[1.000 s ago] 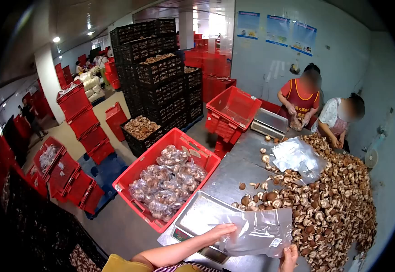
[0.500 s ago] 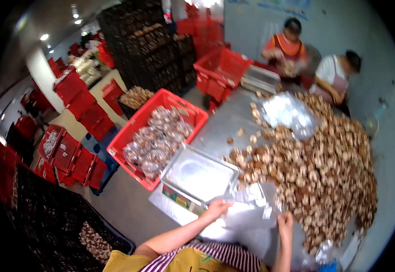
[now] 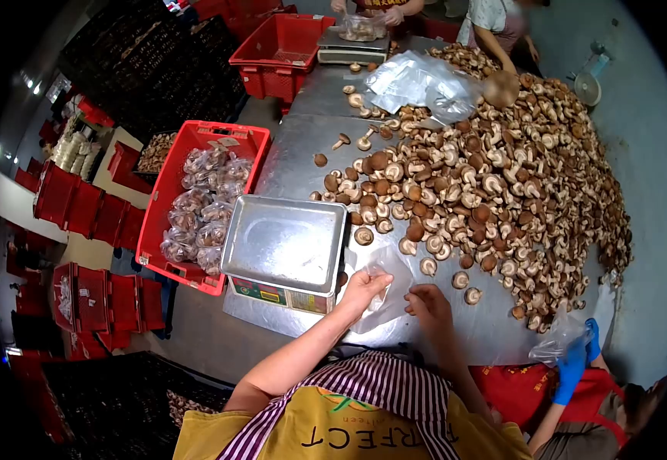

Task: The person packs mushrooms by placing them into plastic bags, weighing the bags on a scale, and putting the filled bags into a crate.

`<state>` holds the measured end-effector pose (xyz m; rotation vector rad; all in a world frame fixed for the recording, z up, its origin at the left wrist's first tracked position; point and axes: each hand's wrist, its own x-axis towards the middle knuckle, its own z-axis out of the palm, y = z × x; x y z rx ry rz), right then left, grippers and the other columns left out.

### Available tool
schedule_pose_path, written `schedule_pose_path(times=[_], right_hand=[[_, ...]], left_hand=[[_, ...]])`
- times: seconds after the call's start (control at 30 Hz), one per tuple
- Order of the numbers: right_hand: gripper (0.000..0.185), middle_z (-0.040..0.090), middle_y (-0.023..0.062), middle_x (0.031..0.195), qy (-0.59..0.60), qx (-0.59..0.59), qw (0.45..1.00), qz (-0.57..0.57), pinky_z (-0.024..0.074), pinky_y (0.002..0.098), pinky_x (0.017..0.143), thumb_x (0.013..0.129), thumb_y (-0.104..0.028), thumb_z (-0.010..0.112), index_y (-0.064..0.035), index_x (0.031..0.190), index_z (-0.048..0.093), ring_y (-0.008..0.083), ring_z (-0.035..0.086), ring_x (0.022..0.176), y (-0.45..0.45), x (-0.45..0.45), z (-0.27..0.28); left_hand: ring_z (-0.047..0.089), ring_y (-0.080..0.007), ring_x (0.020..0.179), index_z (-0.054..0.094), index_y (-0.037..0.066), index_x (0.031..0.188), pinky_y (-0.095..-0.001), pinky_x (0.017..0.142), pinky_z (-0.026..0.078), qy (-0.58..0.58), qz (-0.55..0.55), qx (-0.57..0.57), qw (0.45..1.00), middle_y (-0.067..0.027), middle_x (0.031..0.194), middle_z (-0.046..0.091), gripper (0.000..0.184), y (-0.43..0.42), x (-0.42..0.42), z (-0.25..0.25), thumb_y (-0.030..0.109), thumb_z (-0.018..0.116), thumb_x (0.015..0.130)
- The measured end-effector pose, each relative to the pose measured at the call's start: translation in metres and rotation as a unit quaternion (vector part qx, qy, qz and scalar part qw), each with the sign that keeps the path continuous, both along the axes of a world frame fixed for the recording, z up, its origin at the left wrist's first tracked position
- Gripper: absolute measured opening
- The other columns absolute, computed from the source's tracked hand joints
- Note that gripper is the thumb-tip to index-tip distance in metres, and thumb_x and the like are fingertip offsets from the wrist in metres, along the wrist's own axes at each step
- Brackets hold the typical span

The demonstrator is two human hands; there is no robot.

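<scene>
A clear plastic bag [image 3: 391, 300] hangs between my two hands above the metal table's front edge. My left hand [image 3: 365, 291] is closed on the bag's left side, thumb on top. My right hand [image 3: 430, 308] pinches at the bag's right edge with bent fingers. No mushrooms show inside the bag. Left of my hands stands a scale [image 3: 283, 244] with a bare, shiny metal pan. Beyond and to the right spreads a large heap of brown-capped mushrooms [image 3: 494, 180], with a few loose ones near my right hand.
A red crate [image 3: 145, 238] of bagged mushrooms [image 3: 214, 207] stands left of the scale. A pile of clear bags [image 3: 421, 84] lies on the heap's far side. Co-workers stand across the table; another, with blue gloves [image 3: 571, 368], holds a bag at right. Black crates [image 3: 111, 406] stand lower left.
My view has turned, showing more of the table and a blue-gloved co-worker at right. My right hand has come closer to my left, and the bag is less spread out.
</scene>
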<state>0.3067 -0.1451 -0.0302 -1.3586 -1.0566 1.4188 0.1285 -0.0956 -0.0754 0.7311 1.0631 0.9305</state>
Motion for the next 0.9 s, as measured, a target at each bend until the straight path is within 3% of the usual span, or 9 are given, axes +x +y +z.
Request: schedule_pose_path(times=[0.1, 0.17, 0.33, 0.47, 0.57, 0.67, 0.8, 0.9], right_hand=[[0.014, 0.062, 0.0062, 0.090, 0.003, -0.017, 0.999, 0.027, 0.0503, 0.0254, 0.073, 0.090, -0.005, 0.062, 0.0007, 0.102, 0.056, 0.0119, 0.062, 0.080, 0.001, -0.006, -0.011], [0.013, 0.062, 0.0064, 0.087, 0.104, -0.012, 0.993, 0.060, 0.0498, 0.0251, 0.071, 0.090, -0.006, 0.062, 0.0011, 0.098, 0.056, 0.0111, 0.061, 0.078, 0.002, -0.011, -0.016], [0.010, 0.063, 0.0064, 0.085, 0.089, -0.035, 0.990, 0.102, 0.0491, 0.0235, 0.068, 0.092, -0.008, 0.061, -0.0002, 0.094, 0.055, 0.0103, 0.060, 0.076, 0.001, -0.006, -0.030], [0.008, 0.062, 0.0050, 0.084, 0.092, -0.046, 0.991, 0.081, 0.0485, 0.0228, 0.066, 0.093, -0.008, 0.059, -0.0013, 0.093, 0.054, 0.0091, 0.059, 0.073, -0.001, -0.002, -0.027], [0.007, 0.061, 0.0040, 0.083, 0.091, -0.051, 0.993, 0.059, 0.0483, 0.0227, 0.065, 0.092, -0.007, 0.058, -0.0019, 0.094, 0.054, 0.0084, 0.057, 0.072, -0.003, -0.003, -0.027], [0.007, 0.061, 0.0039, 0.084, 0.068, -0.035, 0.996, 0.041, 0.0476, 0.0225, 0.066, 0.092, -0.006, 0.058, -0.0020, 0.096, 0.054, 0.0082, 0.056, 0.072, -0.004, -0.003, -0.028], [0.009, 0.060, 0.0050, 0.083, 0.017, -0.018, 0.999, 0.033, 0.0465, 0.0233, 0.068, 0.092, -0.005, 0.058, -0.0004, 0.097, 0.053, 0.0095, 0.055, 0.073, -0.006, -0.006, -0.028], [0.010, 0.060, 0.0061, 0.083, 0.018, -0.074, 0.996, 0.055, 0.0463, 0.0246, 0.069, 0.091, -0.004, 0.057, 0.0017, 0.098, 0.053, 0.0114, 0.056, 0.074, -0.007, -0.002, -0.013]], left_hand=[[0.057, -0.0066, 0.066, 0.068, 0.002, 0.091, -0.0225, 0.057, 0.045, 0.022, -0.041, 0.019, 0.999, -0.0009, 0.077, 0.065, 0.014, -0.005, 0.008, 0.005, 0.016, 0.067, 0.090], [0.058, -0.0070, 0.063, 0.068, 0.002, 0.088, -0.0217, 0.055, 0.045, -0.054, -0.072, -0.024, 0.996, -0.0019, 0.076, 0.065, 0.014, -0.009, 0.013, 0.014, 0.016, 0.066, 0.091], [0.054, -0.0081, 0.049, 0.063, 0.003, 0.072, -0.0210, 0.042, 0.040, -0.063, -0.035, -0.027, 0.997, -0.0040, 0.063, 0.062, 0.024, -0.014, 0.025, 0.003, 0.017, 0.064, 0.092], [0.053, -0.0084, 0.048, 0.062, 0.004, 0.069, -0.0219, 0.041, 0.040, -0.033, -0.041, -0.033, 0.998, -0.0033, 0.061, 0.061, 0.027, -0.015, 0.022, 0.002, 0.018, 0.064, 0.092], [0.055, -0.0093, 0.053, 0.062, 0.003, 0.077, -0.0232, 0.047, 0.044, 0.000, -0.036, -0.037, 0.999, -0.0043, 0.068, 0.063, 0.022, -0.016, 0.019, -0.014, 0.017, 0.062, 0.094], [0.062, -0.0126, 0.070, 0.057, 0.002, 0.097, -0.0246, 0.066, 0.051, -0.048, -0.086, 0.005, 0.995, -0.0077, 0.086, 0.066, 0.014, -0.018, 0.020, -0.026, 0.016, 0.057, 0.096], [0.067, -0.0200, 0.061, 0.058, 0.002, 0.094, -0.0276, 0.056, 0.055, -0.105, -0.127, -0.019, 0.986, -0.0097, 0.074, 0.067, 0.013, -0.021, 0.022, -0.013, 0.014, 0.054, 0.097], [0.066, -0.0175, 0.059, 0.061, 0.001, 0.091, -0.0274, 0.055, 0.055, -0.077, -0.122, -0.048, 0.988, -0.0083, 0.075, 0.067, 0.019, -0.024, 0.026, -0.008, 0.017, 0.055, 0.097]])
